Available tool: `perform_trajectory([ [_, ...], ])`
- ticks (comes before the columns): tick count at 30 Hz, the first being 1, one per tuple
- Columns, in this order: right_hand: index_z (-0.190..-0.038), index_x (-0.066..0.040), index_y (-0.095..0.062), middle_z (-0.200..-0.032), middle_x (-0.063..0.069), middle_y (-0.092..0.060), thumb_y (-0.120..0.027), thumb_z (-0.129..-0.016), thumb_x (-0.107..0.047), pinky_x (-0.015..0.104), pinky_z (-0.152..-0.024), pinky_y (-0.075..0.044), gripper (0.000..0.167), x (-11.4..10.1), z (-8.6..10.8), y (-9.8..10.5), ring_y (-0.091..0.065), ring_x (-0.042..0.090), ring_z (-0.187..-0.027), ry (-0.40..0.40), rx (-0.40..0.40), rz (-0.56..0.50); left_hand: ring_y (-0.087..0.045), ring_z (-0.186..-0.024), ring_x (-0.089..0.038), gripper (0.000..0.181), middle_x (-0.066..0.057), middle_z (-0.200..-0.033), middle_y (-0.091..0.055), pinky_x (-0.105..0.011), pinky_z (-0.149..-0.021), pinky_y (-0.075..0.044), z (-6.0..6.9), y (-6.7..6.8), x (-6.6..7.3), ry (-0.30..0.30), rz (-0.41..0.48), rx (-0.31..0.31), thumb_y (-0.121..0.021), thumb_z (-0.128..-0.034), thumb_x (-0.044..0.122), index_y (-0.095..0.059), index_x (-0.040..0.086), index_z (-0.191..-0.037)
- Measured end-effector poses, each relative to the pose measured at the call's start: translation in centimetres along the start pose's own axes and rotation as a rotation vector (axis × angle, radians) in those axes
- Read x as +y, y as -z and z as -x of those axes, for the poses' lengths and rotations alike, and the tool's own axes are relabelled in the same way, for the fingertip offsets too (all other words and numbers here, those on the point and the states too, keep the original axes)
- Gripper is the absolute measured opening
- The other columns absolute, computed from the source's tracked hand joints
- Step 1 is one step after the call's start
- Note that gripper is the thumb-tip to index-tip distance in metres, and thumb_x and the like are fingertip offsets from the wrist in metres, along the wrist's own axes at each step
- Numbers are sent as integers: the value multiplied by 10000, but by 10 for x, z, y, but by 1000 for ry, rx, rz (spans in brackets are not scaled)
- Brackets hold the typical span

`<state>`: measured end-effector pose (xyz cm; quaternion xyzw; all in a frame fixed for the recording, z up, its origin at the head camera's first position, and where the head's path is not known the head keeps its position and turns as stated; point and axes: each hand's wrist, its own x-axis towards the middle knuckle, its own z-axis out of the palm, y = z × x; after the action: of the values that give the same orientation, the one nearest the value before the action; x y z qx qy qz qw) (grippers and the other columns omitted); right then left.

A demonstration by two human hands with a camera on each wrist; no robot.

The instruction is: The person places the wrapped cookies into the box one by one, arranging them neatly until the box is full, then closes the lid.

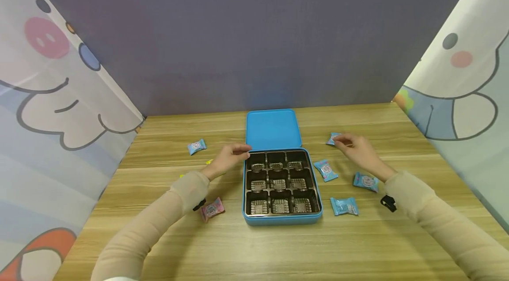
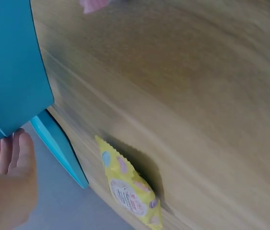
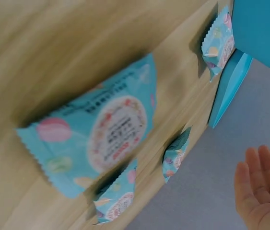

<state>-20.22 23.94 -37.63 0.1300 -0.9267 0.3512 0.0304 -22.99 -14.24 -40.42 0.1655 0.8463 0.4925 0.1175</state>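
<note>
My left hand [image 1: 228, 159] is at the far left corner of a blue tin box [image 1: 282, 220], its fingertips touching or just beside the rim. Its fingers [image 2: 25, 151] look fairly straight by that corner in the left wrist view. A black tray [image 1: 278, 184] with several bare compartments sits in the box. My right hand [image 1: 361, 153] hovers by a blue wrapped candy [image 1: 332, 138] on the table's right side, partly covering it. In the right wrist view its fingers [image 3: 257, 175] are extended, apart from the blue candies [image 3: 118, 124], and nothing shows in the palm.
The blue lid [image 1: 273, 130] lies behind the box. More blue candies [image 1: 344, 206] are spread right of it. On the left lie a blue candy [image 1: 196, 146], a pink candy [image 1: 212, 209] and yellow candy [image 2: 130, 189], partly hidden by my arm. A grey wall [image 1: 254, 42] bounds the wooden table.
</note>
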Motion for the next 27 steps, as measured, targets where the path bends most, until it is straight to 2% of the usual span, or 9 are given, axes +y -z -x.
perform_trajectory([
  [9, -1180, 57, -565, -1170, 267, -570, -446, -976, -234, 523, -817, -492, 375, 4, 6, 1, -567, 426, -1016, -13, -20, 1, -484, -1214, -268, 394, -110, -1353, -484, -400, -967, -447, -4, -2, -5, 89, 26, -37, -554, -923, 199, -528, 64, -1292],
  [13, -1193, 45, -561, -1182, 267, -565, -436, -980, -257, 526, -822, -486, 390, 4, 6, 3, -564, 426, -1023, -24, -32, 17, -474, -1217, -302, 389, -143, -1363, -466, -426, -972, -437, 2, 1, 10, 117, 37, -58, -529, -936, 172, -512, 43, -1302],
  [16, -1188, 38, -567, -1168, 262, -575, -448, -976, -251, 523, -816, -490, 378, 6, 6, 4, -569, 424, -1015, -15, -28, 22, -473, -1213, -325, 387, -174, -1359, -461, -441, -973, -434, 1, 1, 9, 122, 45, -61, -521, -938, 152, -506, 17, -1300],
  [20, -1174, 50, -572, -1143, 260, -589, -477, -965, -213, 520, -812, -496, 349, 12, 4, 7, -579, 423, -995, 10, -35, 9, -493, -1194, -308, 380, -160, -1337, -491, -431, -967, -440, -7, -4, -12, 122, 62, -33, -547, -926, 187, -538, 46, -1280],
  [27, -1178, 88, -540, -1129, 275, -586, -493, -957, -175, 531, -841, -483, 346, 21, -6, 20, -570, 432, -1005, -4, -37, -20, -514, -1168, -279, 370, -129, -1313, -518, -401, -944, -457, -8, -5, -13, 137, 53, -5, -552, -923, 226, -561, 82, -1264],
])
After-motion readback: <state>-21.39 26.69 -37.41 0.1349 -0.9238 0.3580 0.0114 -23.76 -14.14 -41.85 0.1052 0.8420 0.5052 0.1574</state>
